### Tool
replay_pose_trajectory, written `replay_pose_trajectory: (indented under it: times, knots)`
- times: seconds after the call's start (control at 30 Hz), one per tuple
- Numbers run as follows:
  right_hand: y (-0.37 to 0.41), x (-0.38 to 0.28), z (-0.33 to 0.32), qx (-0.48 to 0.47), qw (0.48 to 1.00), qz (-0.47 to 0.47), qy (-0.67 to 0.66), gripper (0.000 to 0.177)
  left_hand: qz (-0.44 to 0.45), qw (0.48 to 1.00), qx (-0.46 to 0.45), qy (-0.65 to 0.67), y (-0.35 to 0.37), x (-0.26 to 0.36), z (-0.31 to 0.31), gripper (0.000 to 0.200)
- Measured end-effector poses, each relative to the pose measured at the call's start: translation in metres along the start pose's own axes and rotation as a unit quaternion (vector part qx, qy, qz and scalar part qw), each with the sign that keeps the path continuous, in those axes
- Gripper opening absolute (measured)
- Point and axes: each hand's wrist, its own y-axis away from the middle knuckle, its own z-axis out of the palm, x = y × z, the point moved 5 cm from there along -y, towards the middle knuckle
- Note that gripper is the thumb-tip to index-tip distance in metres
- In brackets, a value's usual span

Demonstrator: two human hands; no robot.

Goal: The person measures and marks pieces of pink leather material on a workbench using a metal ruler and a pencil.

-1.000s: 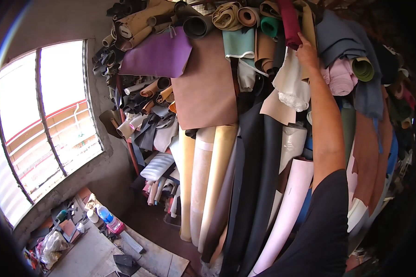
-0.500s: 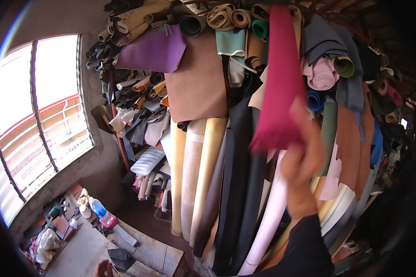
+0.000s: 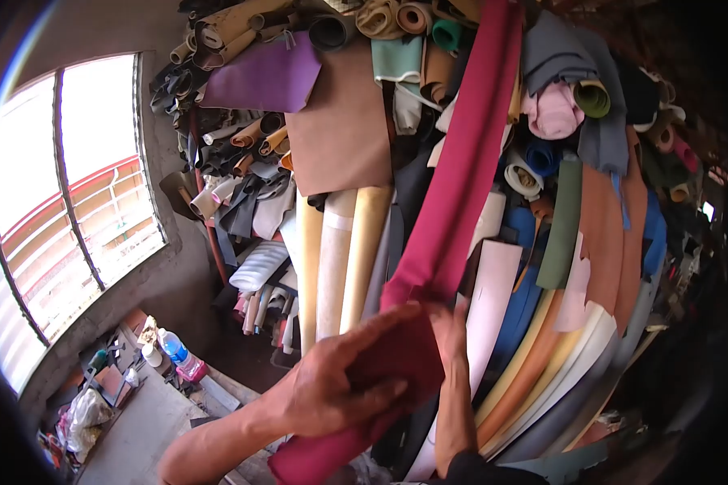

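A long strip of crimson sheet material (image 3: 469, 162) hangs from the top of the stacked rolls down to my hands. My left hand (image 3: 336, 384) is closed around its lower part, thumb lying across the folded, darker underside. On the other side, my right hand (image 3: 451, 331) grips the strip's edge, its fingertips partly hidden by the material. The strip's loose end drops below my left hand, towards the table. Behind my hands stand upright rolls, among them a pale pink roll (image 3: 493, 283) and cream rolls (image 3: 364, 259).
Rolled materials crowd the rack; a brown sheet (image 3: 344, 129) and a purple sheet (image 3: 263, 77) drape over its front. At lower left, a worktable (image 3: 137, 432) carries a bottle (image 3: 178, 352), a plastic bag (image 3: 85, 420) and scraps. A louvred window (image 3: 73, 194) is on the left.
My left hand has come up from the bottom edge and taken hold of the crimson strip. My right hand has moved lower, and the strip now stretches further down.
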Motion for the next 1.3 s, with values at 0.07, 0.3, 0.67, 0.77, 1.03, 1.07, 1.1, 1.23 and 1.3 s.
replay_pose_trajectory:
  times: [0.07, 0.3, 0.67, 0.77, 1.03, 1.07, 1.1, 1.23, 1.3]
  knots:
    - [-0.032, -0.045, 0.048, 0.047, 0.988, -0.092, -0.118, 0.105, 0.022, 0.997, -0.045, -0.060, 0.015, 0.019, 0.006, 0.066]
    - [-0.118, 0.051, -0.030, 0.236, 0.960, -0.140, 0.057, 0.087, -0.052, 0.983, 0.045, -0.173, 0.146, 0.104, -0.028, 0.045]
    - [-0.076, -0.076, 0.201, 0.201, 0.955, -0.178, 0.129, 0.078, -0.409, 0.657, 0.281, -0.567, 0.489, 0.249, -0.069, 0.045]
    - [-0.096, -0.053, 0.221, 0.175, 0.968, -0.110, 0.139, 0.069, -0.453, 0.612, 0.284, -0.582, 0.651, 0.261, -0.099, 0.043]
    - [-0.106, -0.042, 0.255, 0.044, 0.995, -0.004, 0.093, 0.059, -0.525, 0.586, 0.454, -0.418, 0.854, 0.258, -0.024, 0.031]
    - [-0.093, -0.043, 0.273, 0.032, 0.994, -0.023, 0.099, 0.059, -0.548, 0.580, 0.481, -0.363, 0.870, 0.251, -0.004, 0.029]
    - [-0.061, -0.036, 0.308, 0.021, 0.993, -0.040, 0.105, 0.058, -0.583, 0.587, 0.460, -0.322, 0.885, 0.242, 0.016, 0.026]
    - [0.043, -0.016, 0.426, -0.018, 0.960, -0.169, 0.223, 0.058, -0.706, 0.557, 0.377, -0.222, 0.928, 0.188, 0.108, 0.025]
    - [0.082, -0.007, 0.460, -0.110, 0.873, -0.332, 0.341, 0.061, -0.754, 0.538, 0.333, -0.175, 0.940, 0.164, 0.153, 0.026]
